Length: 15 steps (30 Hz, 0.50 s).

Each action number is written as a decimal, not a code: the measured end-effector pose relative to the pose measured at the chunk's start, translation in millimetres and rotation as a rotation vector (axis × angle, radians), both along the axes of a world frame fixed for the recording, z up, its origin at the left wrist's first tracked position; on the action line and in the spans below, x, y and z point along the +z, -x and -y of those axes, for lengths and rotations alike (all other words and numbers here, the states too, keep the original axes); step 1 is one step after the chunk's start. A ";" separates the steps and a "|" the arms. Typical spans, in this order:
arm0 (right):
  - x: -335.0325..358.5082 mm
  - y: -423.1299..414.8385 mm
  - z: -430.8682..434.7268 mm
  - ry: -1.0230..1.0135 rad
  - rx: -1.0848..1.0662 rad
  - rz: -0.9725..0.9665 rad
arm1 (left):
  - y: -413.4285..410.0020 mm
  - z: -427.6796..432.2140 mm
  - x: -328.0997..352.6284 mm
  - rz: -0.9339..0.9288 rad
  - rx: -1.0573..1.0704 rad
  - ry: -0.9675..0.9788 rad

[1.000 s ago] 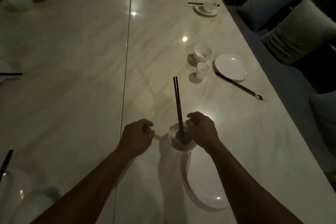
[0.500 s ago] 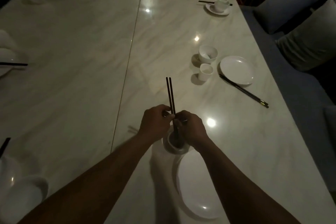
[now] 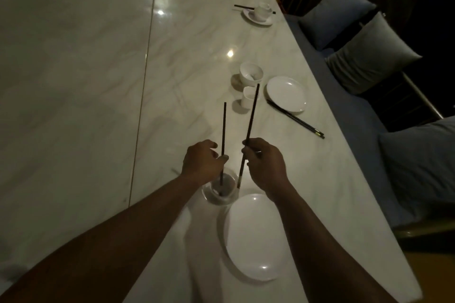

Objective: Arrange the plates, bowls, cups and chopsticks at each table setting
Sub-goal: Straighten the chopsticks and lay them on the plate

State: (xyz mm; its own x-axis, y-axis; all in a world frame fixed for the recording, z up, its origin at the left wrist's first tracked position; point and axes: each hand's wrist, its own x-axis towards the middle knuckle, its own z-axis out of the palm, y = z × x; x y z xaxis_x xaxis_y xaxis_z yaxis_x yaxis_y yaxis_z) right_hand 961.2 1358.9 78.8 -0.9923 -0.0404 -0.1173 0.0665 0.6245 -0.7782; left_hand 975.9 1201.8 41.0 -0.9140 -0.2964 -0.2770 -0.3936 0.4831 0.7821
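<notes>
Two dark chopsticks are held apart over a white bowl (image 3: 219, 192) on the marble table (image 3: 98, 81). My left hand (image 3: 202, 162) pinches one chopstick (image 3: 224, 128), which stands nearly upright with its lower end inside the bowl. My right hand (image 3: 264, 165) grips the other chopstick (image 3: 252, 115), tilted right, its lower tip just outside the bowl's right rim. A large white plate (image 3: 256, 236) lies right behind the bowl, nearest to me.
Farther along the right side stands a setting with a bowl (image 3: 251, 75), a small cup (image 3: 248, 97), a plate (image 3: 286, 93) and a chopstick pair (image 3: 295, 119). More settings lie beyond, one with a saucer and cup (image 3: 261, 13). Cushions (image 3: 369, 56) line the bench beside the table edge.
The chopsticks stood together in the bowl; my left hand came in to them, and now each hand holds one, the right one lifted out of the bowl and tilted right.
</notes>
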 end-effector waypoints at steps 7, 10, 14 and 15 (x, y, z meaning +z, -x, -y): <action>11.5 5.4 -50.0 -0.077 -0.106 -0.021 | -0.3 -3.9 5.3 -0.090 -0.018 0.072; 6.5 15.0 -63.7 -0.207 -0.033 -0.045 | 7.0 -7.6 26.7 -0.254 0.073 0.095; -12.8 34.8 -77.5 -0.338 0.113 -0.021 | 26.4 -25.2 38.4 -0.366 0.199 0.048; -18.4 41.1 -79.4 -0.344 0.137 -0.005 | 30.8 -31.9 35.7 -0.340 0.202 0.054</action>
State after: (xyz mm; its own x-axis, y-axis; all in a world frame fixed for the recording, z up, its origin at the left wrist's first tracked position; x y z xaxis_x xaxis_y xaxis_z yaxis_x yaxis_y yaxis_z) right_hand 920.0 1438.3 60.4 -0.9810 -0.1315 -0.1427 -0.0385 0.8524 -0.5214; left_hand 945.1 1233.7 76.7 -0.8727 -0.4855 0.0521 -0.2082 0.4665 0.8597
